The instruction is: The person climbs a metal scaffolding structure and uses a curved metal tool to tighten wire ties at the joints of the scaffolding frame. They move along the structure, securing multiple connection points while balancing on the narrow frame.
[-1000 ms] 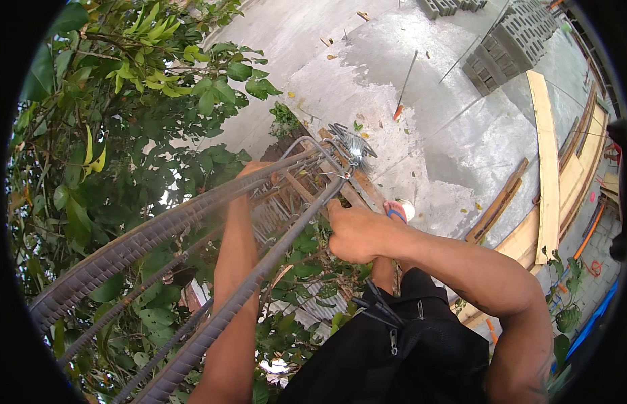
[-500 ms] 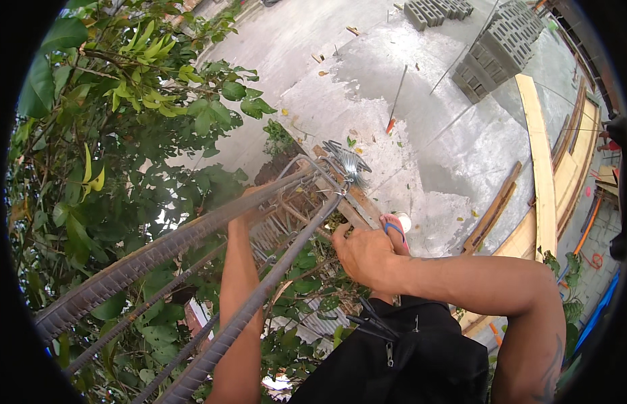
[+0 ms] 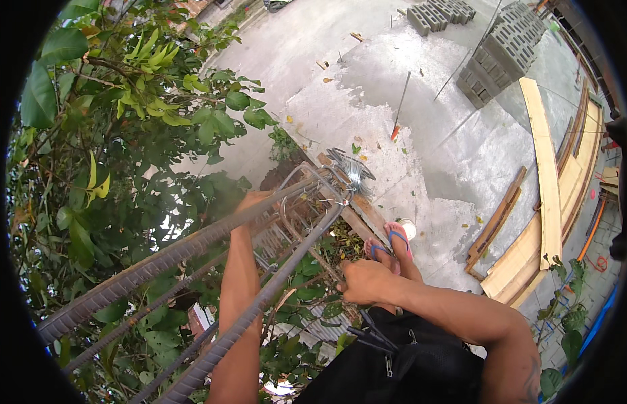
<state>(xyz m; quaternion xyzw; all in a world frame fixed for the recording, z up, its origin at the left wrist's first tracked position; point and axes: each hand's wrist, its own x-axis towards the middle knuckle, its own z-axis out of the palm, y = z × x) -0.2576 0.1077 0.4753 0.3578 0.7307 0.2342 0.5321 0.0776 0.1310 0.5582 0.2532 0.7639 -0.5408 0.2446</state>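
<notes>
My right hand (image 3: 367,281) is closed, knuckles up, around the lower end of a thin rusty bent bar, seemingly a rebar stirrup (image 3: 316,254). My left hand (image 3: 254,199) reaches up to the far side of a thick ribbed rebar (image 3: 158,259); its fingers are mostly hidden behind the bar. A second thick rebar (image 3: 259,306) slants up beside my left forearm. Both bars meet a bent steel loop near the top, with thin wire twisted at the corner. A bundle of silvery tie wire (image 3: 354,174) hangs just beyond that corner.
Leafy branches (image 3: 125,161) crowd the left side. My feet in flip-flops (image 3: 398,236) stand by a wooden board (image 3: 359,219). A white round container (image 3: 408,229) sits beside them. Concrete blocks (image 3: 492,71) are stacked at the far right, near long planks (image 3: 542,168) on the concrete floor.
My right hand has come down and slightly nearer to me, and the stirrup's lower end now shows at its fingers. Both feet are now visible. My left hand stays by the rebar.
</notes>
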